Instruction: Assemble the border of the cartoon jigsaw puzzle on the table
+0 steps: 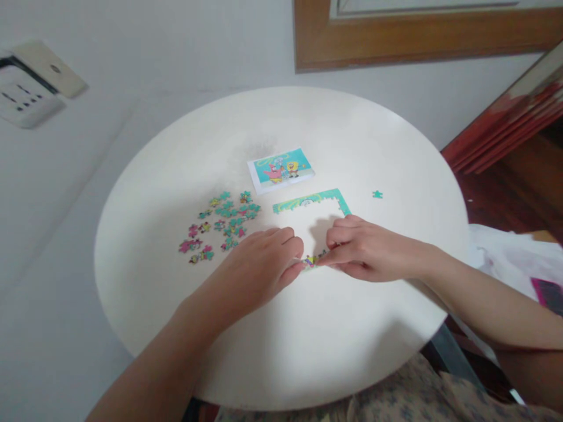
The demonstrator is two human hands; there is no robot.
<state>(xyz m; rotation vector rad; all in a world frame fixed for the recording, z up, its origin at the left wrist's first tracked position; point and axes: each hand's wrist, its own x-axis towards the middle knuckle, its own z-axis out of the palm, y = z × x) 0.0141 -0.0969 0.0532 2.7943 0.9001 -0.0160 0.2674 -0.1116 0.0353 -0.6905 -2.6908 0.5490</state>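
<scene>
A partly joined jigsaw puzzle lies mid-table; its green top strip and right-hand edge show. Along its near side is a short row of puzzle pieces in yellow, pink and green. My left hand is closed, thumb and finger pinched at the left end of that row. From the other side my right hand presses its index fingertip at the row, the other fingers curled. Both hands hide parts of the puzzle, including some of its right edge. Loose puzzle pieces are scattered left of the puzzle.
Behind the puzzle lies a picture card with cartoon figures. One green puzzle piece sits apart on the right. The round white table meets the wall, where a power socket sticks out at left. White bags are beyond the right edge.
</scene>
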